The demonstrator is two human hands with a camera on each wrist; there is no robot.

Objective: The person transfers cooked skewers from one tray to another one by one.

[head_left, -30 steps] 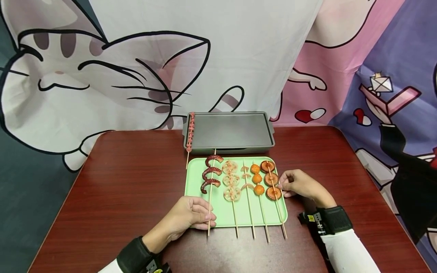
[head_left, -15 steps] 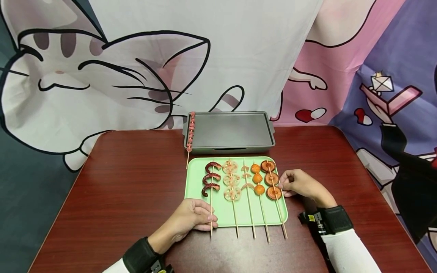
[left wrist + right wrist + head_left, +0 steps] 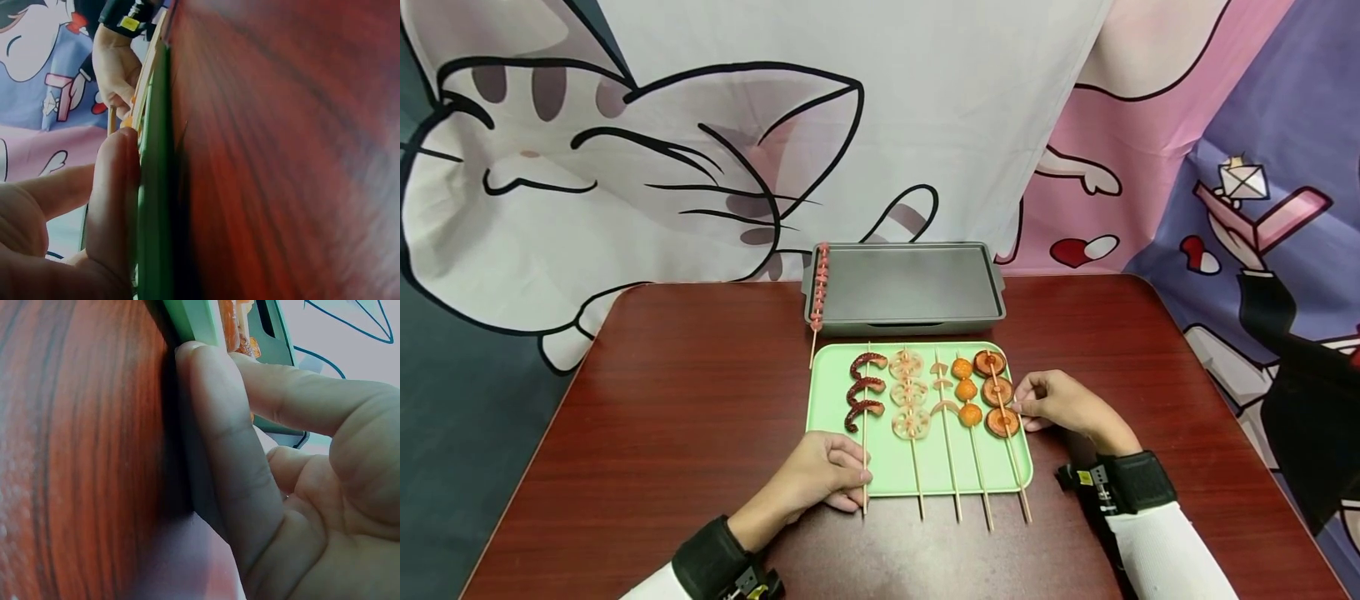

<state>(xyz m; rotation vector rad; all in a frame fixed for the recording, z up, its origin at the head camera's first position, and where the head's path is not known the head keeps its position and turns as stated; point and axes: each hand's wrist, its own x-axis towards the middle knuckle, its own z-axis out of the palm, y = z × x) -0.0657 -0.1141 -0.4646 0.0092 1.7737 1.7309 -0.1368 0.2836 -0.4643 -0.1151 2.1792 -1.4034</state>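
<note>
At the front left of the green tray (image 3: 838, 475), my left hand (image 3: 820, 471) pinches the wooden stick of a dark red octopus tentacle skewer (image 3: 865, 384), whose curled pieces overlie the tray. In the left wrist view, the left fingers (image 3: 112, 200) lie alongside the tray's edge. My right hand (image 3: 1056, 402) grips the tray's right edge, beside the mushroom skewer (image 3: 997, 392). Its thumb and finger meet at the rim in the right wrist view. Between these skewers lie a lotus root skewer (image 3: 908, 393), one with thin pale slices (image 3: 942, 383) and one with orange balls (image 3: 966, 390).
A grey rectangular grill pan (image 3: 910, 283) stands behind the tray, with a pink sausage-like skewer (image 3: 819, 287) along its left side and the stick jutting over the front. The brown table (image 3: 700, 375) extends around them. A printed cartoon cloth (image 3: 940, 108) hangs behind.
The octopus tentacle skewer has shifted slightly down and right and now lies straighter in line on the tray. My left fingers have drawn slightly left since half a second ago; the right hand stays put.
</note>
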